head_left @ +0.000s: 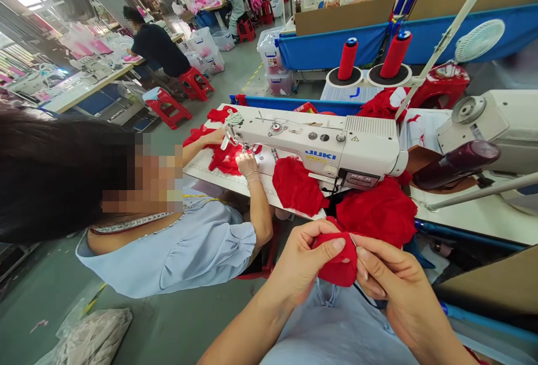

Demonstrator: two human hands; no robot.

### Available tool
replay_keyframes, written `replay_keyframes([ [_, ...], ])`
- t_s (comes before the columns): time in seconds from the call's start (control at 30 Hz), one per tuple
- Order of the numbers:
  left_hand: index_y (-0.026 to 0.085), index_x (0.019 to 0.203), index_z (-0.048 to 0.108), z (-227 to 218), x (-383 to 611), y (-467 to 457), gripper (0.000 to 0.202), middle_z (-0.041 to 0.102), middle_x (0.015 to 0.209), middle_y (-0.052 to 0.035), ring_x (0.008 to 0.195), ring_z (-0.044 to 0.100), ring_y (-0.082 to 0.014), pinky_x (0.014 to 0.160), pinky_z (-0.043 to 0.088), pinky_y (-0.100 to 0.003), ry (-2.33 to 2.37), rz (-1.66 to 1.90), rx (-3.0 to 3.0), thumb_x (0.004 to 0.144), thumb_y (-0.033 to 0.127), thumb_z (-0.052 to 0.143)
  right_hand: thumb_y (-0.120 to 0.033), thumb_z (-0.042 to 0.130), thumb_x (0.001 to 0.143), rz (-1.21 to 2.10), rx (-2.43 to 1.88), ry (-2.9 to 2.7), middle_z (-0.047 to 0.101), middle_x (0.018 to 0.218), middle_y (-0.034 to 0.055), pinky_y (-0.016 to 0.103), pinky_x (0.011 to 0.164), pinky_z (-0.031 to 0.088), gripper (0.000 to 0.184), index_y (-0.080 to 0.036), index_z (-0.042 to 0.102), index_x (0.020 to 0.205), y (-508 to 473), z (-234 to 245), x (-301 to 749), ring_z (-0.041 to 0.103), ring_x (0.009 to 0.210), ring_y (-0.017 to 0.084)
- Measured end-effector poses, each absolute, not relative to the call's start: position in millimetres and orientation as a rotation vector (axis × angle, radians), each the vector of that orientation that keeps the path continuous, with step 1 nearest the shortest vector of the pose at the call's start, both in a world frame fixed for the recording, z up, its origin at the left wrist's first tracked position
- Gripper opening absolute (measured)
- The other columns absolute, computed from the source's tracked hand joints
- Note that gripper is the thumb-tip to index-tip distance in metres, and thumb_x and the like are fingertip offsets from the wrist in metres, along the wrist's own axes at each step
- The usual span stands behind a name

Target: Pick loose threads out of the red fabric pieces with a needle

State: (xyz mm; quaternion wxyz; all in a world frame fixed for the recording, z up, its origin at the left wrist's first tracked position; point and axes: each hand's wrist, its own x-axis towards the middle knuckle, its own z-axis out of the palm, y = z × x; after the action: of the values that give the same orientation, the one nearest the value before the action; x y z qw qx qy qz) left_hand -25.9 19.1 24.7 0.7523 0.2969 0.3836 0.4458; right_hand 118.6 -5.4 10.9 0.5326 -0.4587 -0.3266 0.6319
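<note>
My left hand (303,264) is closed around a small piece of red fabric (338,264), thumb pressed on top of it. My right hand (395,286) pinches the same piece at its right edge, with what looks like a thin dark tool or cord running under the fingers. More red fabric (378,213) hangs just behind my hands, below the white sewing machine (319,141).
A co-worker in a light blue top (185,247) sits close on my left, both hands on red fabric at the machine's needle. Two red thread cones (348,58) stand behind the machine. Red stools (168,108), bins and other workers fill the aisle at the back.
</note>
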Motion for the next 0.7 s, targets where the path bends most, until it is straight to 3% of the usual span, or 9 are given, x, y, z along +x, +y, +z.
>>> replay_keyframes([
  [0.1, 0.013, 0.071, 0.068, 21.9, -26.2, 18.8, 0.025, 0.057, 0.071, 0.0004, 0.064, 0.050, -0.0094, 0.063, 0.039, -0.022, 0.884, 0.995, 0.710, 0.073, 0.036, 0.078, -0.031, 0.071, 0.081, 1.331, -1.138, -1.024, 0.054, 0.052, -0.0019, 0.018, 0.036, 0.036, 0.017, -0.026, 0.080, 0.096, -2.5, 13.9, 122.5, 0.044, 0.041, 0.008],
  [0.23, 0.014, 0.075, 0.069, 20.1, -27.0, 18.2, 0.020, 0.058, 0.074, -0.0004, 0.070, 0.049, -0.0109, 0.068, 0.039, -0.023, 1.027, 1.024, 0.884, 0.079, 0.033, 0.073, -0.017, 0.060, 0.087, 0.838, -1.170, -1.572, 0.065, 0.067, 0.0015, 0.019, 0.054, 0.051, 0.027, -0.026, 0.076, 0.107, 1.1, 25.9, 127.9, 0.061, 0.057, 0.011],
  [0.33, 0.014, 0.075, 0.069, 20.4, -26.3, 17.2, 0.020, 0.058, 0.073, -0.0006, 0.070, 0.049, -0.0116, 0.068, 0.039, -0.024, 1.034, 1.031, 0.865, 0.079, 0.033, 0.073, -0.013, 0.055, 0.090, 0.666, -1.142, -1.686, 0.065, 0.069, 0.0009, 0.016, 0.054, 0.051, 0.032, -0.025, 0.074, 0.112, 0.8, 30.0, 127.9, 0.062, 0.057, 0.010],
  [0.7, 0.014, 0.078, 0.069, 23.8, -29.5, 15.1, 0.012, 0.058, 0.075, -0.0004, 0.072, 0.049, -0.0112, 0.070, 0.038, -0.024, 1.062, 1.069, 0.990, 0.081, 0.026, 0.071, -0.005, 0.049, 0.091, 0.625, -1.125, -1.799, 0.061, 0.074, 0.0001, 0.013, 0.056, 0.050, 0.042, -0.024, 0.065, 0.125, -5.5, 27.6, 128.9, 0.060, 0.059, 0.007],
])
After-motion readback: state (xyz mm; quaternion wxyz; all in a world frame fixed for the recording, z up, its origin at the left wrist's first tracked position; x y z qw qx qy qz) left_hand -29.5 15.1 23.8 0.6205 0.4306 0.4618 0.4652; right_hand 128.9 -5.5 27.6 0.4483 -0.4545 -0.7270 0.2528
